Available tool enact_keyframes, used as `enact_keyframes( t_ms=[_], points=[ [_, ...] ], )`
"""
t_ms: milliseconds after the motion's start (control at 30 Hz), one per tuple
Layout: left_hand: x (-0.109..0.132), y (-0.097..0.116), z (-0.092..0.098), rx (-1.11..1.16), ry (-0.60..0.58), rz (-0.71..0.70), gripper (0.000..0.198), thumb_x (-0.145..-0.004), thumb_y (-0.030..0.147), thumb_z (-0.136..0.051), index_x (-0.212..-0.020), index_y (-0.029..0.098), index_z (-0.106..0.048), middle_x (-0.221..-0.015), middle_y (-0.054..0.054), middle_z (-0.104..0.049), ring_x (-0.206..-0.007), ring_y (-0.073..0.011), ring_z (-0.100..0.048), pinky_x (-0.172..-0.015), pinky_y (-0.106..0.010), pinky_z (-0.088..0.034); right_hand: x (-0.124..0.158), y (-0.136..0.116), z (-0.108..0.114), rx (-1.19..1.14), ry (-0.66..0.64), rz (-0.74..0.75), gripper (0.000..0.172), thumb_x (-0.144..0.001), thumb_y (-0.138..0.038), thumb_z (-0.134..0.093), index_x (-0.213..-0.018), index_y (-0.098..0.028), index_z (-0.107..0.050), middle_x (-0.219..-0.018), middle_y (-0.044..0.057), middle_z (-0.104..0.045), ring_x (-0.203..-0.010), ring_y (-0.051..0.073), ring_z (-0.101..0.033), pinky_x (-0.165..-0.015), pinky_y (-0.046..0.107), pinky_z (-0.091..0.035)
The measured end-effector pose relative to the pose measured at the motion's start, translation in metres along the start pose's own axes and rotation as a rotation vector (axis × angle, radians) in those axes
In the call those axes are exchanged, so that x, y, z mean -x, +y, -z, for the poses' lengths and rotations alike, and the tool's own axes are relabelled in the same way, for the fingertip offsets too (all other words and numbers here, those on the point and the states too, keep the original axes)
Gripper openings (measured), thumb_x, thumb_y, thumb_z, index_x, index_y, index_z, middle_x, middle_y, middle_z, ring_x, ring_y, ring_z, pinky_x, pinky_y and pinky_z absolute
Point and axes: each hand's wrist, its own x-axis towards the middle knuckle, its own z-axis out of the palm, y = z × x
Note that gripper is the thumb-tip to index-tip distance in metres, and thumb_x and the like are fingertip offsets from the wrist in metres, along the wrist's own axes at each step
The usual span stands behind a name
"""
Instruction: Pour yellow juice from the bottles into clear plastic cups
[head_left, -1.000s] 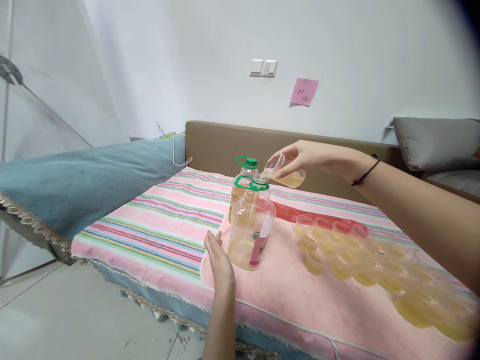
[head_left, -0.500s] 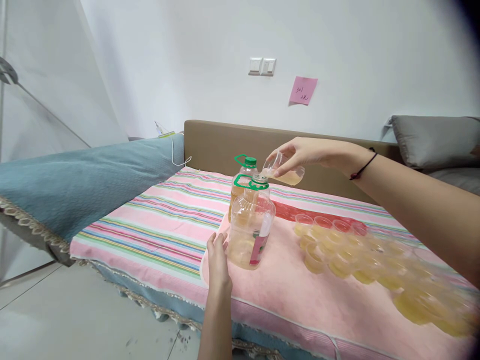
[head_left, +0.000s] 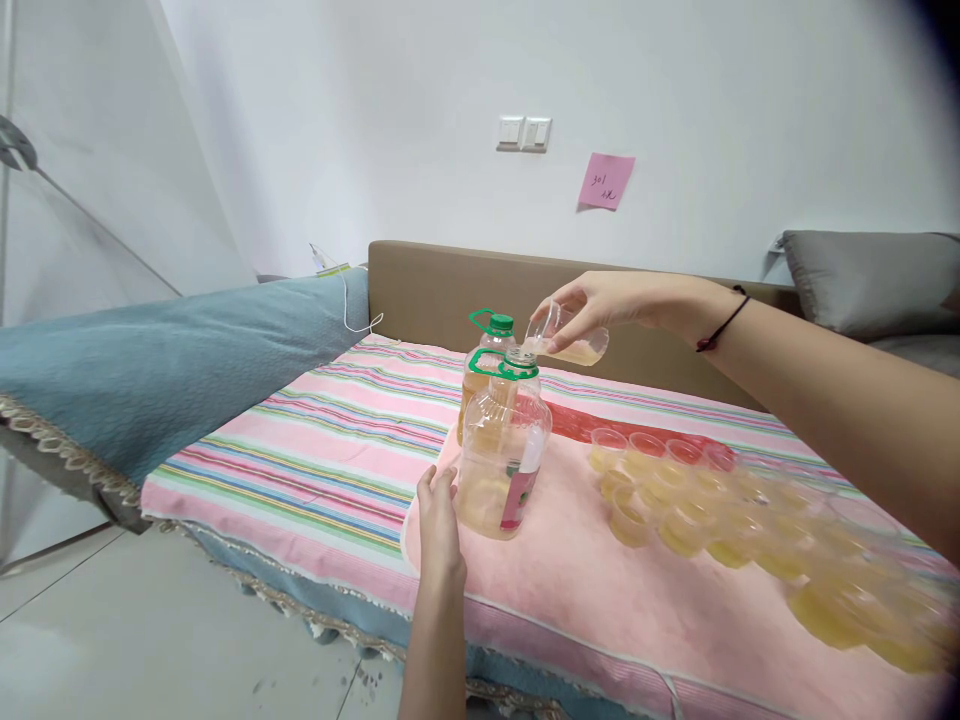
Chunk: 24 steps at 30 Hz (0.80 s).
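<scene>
My right hand (head_left: 596, 305) holds a clear plastic cup (head_left: 581, 349) by its side, tipped to the left over the mouth of an uncapped clear jug (head_left: 491, 430). Pale yellow liquid lies along the cup's lower side and reaches its rim at the jug's opening. The jug stands upright, with a green handle ring, a pink label and shallow liquid at its bottom. Just left of its base, my left hand (head_left: 439, 520) is upright with fingers apart; whether it touches the jug I cannot tell. Behind stands a second jug (head_left: 471, 395) with a green cap and amber liquid.
Several clear cups of yellow liquid (head_left: 682, 525) stand close together at the right on a pink mat (head_left: 555, 570). Under it lies a striped cloth (head_left: 315, 460). A brown backrest (head_left: 427, 285) runs behind, and a grey pillow (head_left: 870, 280) sits at the far right.
The liquid in the tipped cup has dropped slightly, and the cup is a touch more tilted. Both hands and the jugs stay nearly in place.
</scene>
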Motion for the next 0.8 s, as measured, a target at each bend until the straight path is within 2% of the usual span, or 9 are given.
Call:
enact_keyframes(
  t_ms=[367,600,800],
  points=[
    [0.000,0.000,0.000,-0.025,0.007,0.001,0.059,-0.087,0.044,-0.049,-0.140,0.021,-0.038,-0.136,-0.012,-0.057,-0.130,-0.0244,-0.050,-0.109,-0.041,-0.037,-0.004,-0.008,0.002,0.057,-0.014,-0.021,0.043,-0.056,-0.058,-0.082,-0.094,-0.039,-0.077,-0.091,-0.002,-0.075,-0.092,0.031,-0.067,-0.072,0.041,-0.052],
    [0.002,0.002,-0.001,-0.031,0.009,0.003,0.059,-0.087,0.042,-0.049,-0.141,0.022,-0.038,-0.136,-0.012,-0.058,-0.125,-0.0244,-0.055,-0.104,-0.040,-0.043,-0.007,-0.013,0.004,0.065,-0.027,-0.041,0.043,-0.055,-0.056,-0.083,-0.094,-0.039,-0.076,-0.088,-0.003,-0.076,-0.090,0.031,-0.068,-0.071,0.041,-0.052],
    [0.001,0.000,0.000,-0.052,0.001,0.000,0.059,-0.087,0.043,-0.048,-0.141,0.022,-0.037,-0.135,-0.012,-0.058,-0.124,-0.0240,-0.056,-0.104,-0.039,-0.043,-0.011,-0.019,0.005,0.113,-0.041,-0.014,0.040,-0.056,-0.054,-0.082,-0.092,-0.038,-0.077,-0.083,-0.003,-0.075,-0.084,0.029,-0.068,-0.067,0.038,-0.051]
  ],
)
